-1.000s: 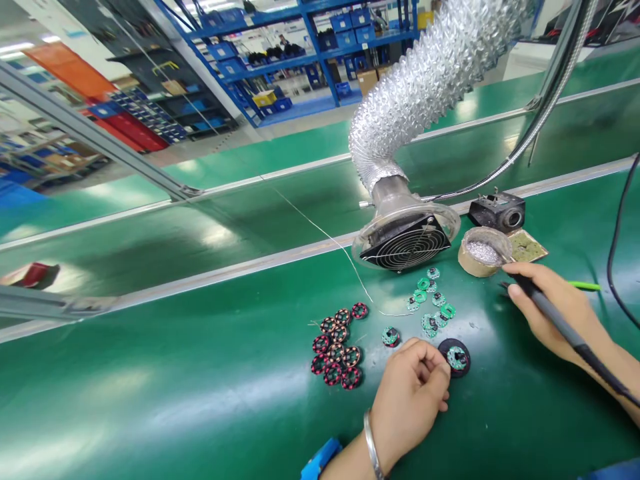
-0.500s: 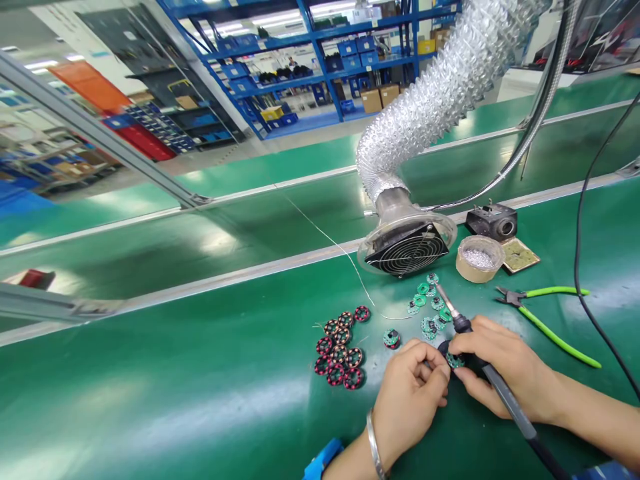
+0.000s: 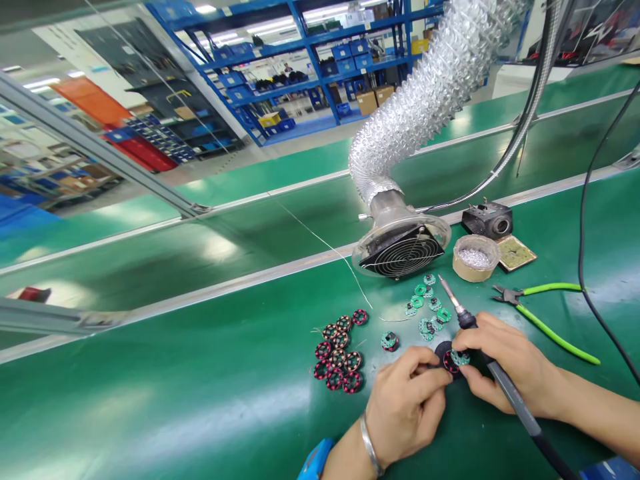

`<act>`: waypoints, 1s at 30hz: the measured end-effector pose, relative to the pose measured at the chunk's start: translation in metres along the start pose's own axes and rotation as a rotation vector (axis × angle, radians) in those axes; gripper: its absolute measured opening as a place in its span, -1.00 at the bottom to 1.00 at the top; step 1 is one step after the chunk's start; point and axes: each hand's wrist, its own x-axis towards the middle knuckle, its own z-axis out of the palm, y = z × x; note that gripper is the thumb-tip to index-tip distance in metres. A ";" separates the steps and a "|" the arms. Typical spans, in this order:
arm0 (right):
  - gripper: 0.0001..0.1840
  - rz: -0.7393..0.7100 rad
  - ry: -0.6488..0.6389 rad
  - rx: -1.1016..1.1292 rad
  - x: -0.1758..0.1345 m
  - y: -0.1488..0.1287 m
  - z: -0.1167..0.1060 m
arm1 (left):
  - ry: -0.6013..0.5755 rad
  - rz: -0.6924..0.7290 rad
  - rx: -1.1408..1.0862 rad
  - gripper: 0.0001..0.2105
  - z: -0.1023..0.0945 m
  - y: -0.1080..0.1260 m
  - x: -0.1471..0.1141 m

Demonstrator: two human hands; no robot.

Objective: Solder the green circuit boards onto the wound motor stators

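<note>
My right hand grips a soldering iron, its bare metal tip pointing up and away. The thumb and forefinger of that hand also pinch a small round green circuit board. The board sits tilted, partly over a red-and-black wound stator coil on a black round base. My left hand is closed, its fingertips at the left edge of this coil; what they pinch is partly hidden. Left of the hands lies another coil with a green board on top.
Several stator coils lie grouped at left, several green boards beyond my hands. Green-handled cutters, a tub of solder bits, a sponge tray and an iron stand are at right. A fume extractor hangs overhead.
My left hand has drawn slightly left and down, uncovering the red coil and black base. The small board in my right fingers now shows more fully. The iron stays in my right hand.
</note>
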 end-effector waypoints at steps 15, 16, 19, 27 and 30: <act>-0.72 -0.003 0.005 0.014 0.001 0.000 0.000 | 0.047 -0.174 -0.188 -0.89 0.005 0.000 0.004; -0.72 -0.001 0.005 0.016 0.001 0.000 0.000 | 0.043 -0.158 -0.175 -0.87 0.005 0.000 0.003; -0.73 -0.003 0.012 0.015 0.001 0.000 0.000 | 0.018 -0.139 -0.157 -0.81 0.005 0.002 0.001; -0.71 0.024 -0.025 0.057 -0.002 0.003 -0.001 | 0.077 -0.251 -0.272 -0.95 0.002 0.002 0.008; -0.68 0.079 -0.052 0.089 -0.006 0.006 -0.002 | 0.063 -0.264 -0.238 -0.88 0.005 -0.002 0.007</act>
